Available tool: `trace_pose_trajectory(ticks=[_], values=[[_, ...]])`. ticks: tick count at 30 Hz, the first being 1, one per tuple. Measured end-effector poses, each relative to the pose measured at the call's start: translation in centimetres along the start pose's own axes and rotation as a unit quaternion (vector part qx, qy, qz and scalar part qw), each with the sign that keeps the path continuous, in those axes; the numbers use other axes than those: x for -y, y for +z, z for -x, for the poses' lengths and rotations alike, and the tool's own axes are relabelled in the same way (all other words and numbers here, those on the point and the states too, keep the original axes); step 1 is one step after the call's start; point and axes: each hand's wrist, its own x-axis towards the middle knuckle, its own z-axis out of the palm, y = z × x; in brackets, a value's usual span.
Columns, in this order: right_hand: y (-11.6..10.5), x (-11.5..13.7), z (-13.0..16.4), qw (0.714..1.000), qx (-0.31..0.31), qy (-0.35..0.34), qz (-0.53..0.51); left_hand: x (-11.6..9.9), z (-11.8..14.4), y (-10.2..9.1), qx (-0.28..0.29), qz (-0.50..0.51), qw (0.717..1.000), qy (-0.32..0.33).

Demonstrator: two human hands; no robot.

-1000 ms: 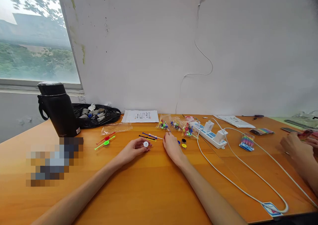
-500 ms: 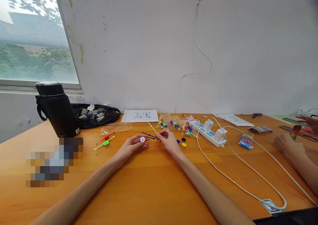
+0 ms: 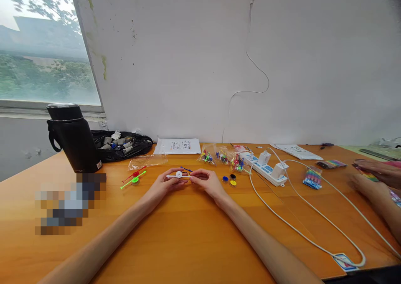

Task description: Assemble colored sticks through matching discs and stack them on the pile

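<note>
My left hand (image 3: 167,183) is closed on a small white plastic disc (image 3: 178,174). A thin white arrow (image 3: 184,176) lies across the front of the disc, its tip over my left fingers. My right hand (image 3: 205,180) pinches the arrow's right end. Behind my hands a dark blue arrow (image 3: 186,169) shows in part. Left of them lie a red arrow with a disc (image 3: 135,174) and a bright green arrow with a disc (image 3: 134,180). To the right are a blue disc (image 3: 225,178), a black disc (image 3: 232,176) and a yellow disc (image 3: 233,183).
Clear bags of coloured arrows (image 3: 208,155) lie behind. A white power strip (image 3: 266,170) with trailing cables is at right, a black flask (image 3: 73,140) and black bag (image 3: 125,152) at left. Another person's hands (image 3: 372,186) handle a rainbow-coloured item at the far right.
My right hand has brought the white arrow down from a raised slant to lie level across the white disc. The other person's hands have moved closer together.
</note>
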Motion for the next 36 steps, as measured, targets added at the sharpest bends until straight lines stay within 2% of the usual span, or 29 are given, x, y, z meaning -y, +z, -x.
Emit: trace_pose_trajectory(ticks=[7, 11, 27, 36], values=[[0.10, -0.14, -0.07, 1.000, 0.000, -0.012, -0.020, -0.22, 0.01, 0.14, -0.013, -0.006, 1.000, 0.000], [0.18, 0.02, 0.04, 0.999, 0.011, -0.019, -0.024, 0.09, -0.14, -0.08, 0.000, 0.003, 1.000, 0.004], [0.17, -0.45, -0.15, 0.994, -0.043, -0.064, 0.075, -0.24, 0.22, 0.60, 0.018, -0.040, 0.998, 0.047], [0.82, -0.01, 0.51, 0.982, -0.029, -0.105, 0.153, -0.07, -0.20, 0.25, -0.023, -0.087, 0.994, 0.065]])
